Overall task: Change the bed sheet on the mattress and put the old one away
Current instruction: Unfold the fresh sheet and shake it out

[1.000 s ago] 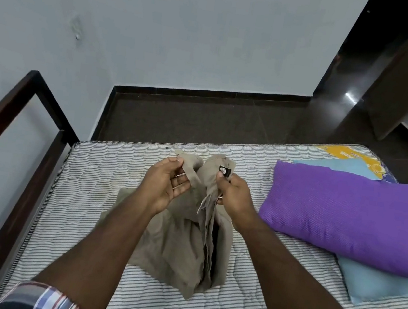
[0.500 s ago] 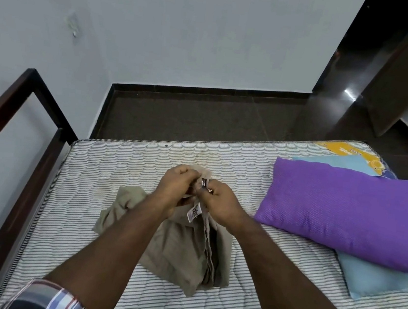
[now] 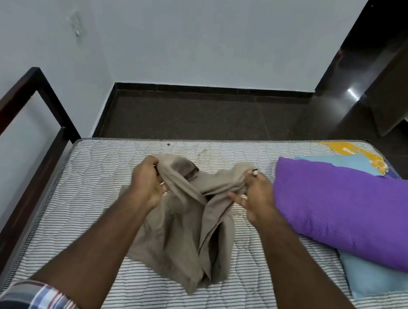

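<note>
Pale walls and dark floor tiles surround a bare striped mattress (image 3: 82,216) set in a dark wooden bed frame (image 3: 14,182). Over its middle, a beige folded sheet (image 3: 182,236) hangs with its lower end resting on the mattress. Left hand (image 3: 147,182) grips one top corner with curled fingers; right hand (image 3: 256,198) pinches the other, the two held apart. A purple pillow (image 3: 350,210) lies on a light blue pillow (image 3: 375,278) to the right.
</note>
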